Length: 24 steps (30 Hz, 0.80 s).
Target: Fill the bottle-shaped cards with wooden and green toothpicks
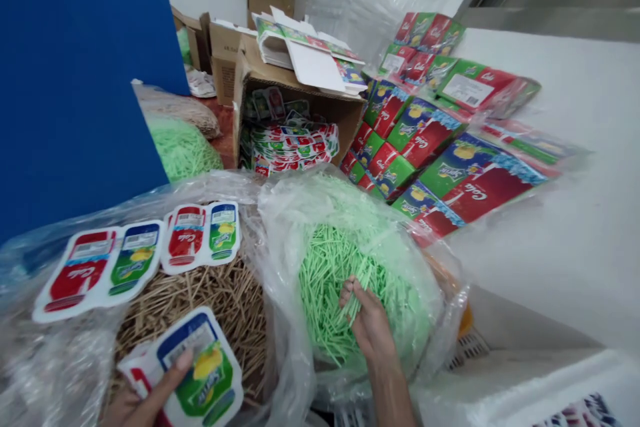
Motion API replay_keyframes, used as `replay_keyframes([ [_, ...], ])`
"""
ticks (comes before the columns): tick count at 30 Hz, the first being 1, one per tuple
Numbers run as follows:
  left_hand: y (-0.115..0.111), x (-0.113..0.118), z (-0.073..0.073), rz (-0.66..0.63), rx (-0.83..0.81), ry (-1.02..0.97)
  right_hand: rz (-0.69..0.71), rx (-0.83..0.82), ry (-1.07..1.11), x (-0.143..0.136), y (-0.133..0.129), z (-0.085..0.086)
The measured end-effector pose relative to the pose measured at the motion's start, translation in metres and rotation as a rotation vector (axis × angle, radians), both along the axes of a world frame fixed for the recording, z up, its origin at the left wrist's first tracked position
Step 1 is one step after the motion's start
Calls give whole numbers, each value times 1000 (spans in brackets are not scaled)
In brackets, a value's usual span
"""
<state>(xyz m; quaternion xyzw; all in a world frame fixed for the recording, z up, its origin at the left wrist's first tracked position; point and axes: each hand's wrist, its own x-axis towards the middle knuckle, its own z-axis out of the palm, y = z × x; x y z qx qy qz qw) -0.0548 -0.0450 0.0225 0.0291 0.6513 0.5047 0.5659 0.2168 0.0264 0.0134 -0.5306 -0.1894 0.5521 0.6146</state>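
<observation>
My left hand (157, 395) is at the lower left, its thumb pressed on the front of a jar-shaped printed pouch (213, 363) with Cola and Sprite designs. That pouch is over a plastic bag of thin brown sticks (200, 310). Two more printed pouches, one farther left (83, 273) and one nearer the middle (203, 237), lie on the brown sticks. My right hand (373, 323) reaches into a clear bag of thin light green sticks (325, 300). Its fingers are closed around a small bunch of green sticks (356, 300), though the palm side is partly hidden.
Behind the bags, a cardboard box (350, 117) holds many printed pouches, with flattened printed cartons (315, 57) on top. Wrapped Cola and Sprite boxes (425, 140) are stacked along the right wall. A blue panel (80, 67) blocks the left. A white container (540, 397) stands lower right.
</observation>
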Motion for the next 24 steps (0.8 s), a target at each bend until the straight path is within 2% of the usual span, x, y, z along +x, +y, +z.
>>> replay_keyframes([
  [2, 3, -16, 14, 158, 10, 38, 69, 24, 71, -22, -13, 2],
  [4, 5, -30, 28, 307, 52, 78, 176, 99, 122, -49, -29, -4],
  [8, 5, -45, 44, 470, 118, 116, 538, 266, -9, -100, -65, -36],
  [11, -1, -49, 41, 498, 138, 128, 740, 280, -123, -123, -81, -58],
  [13, -6, -51, 36, 504, 142, 129, 839, 293, -145, -129, -87, -67],
  [16, -12, -55, 28, 505, 156, 138, 988, 351, -208, -131, -91, -71],
  [19, -15, -57, 23, 512, 169, 159, 1128, 322, -349, -127, -93, -73],
  [24, -16, -55, 20, 508, 137, 146, 1247, 318, -560, -122, -95, -77],
])
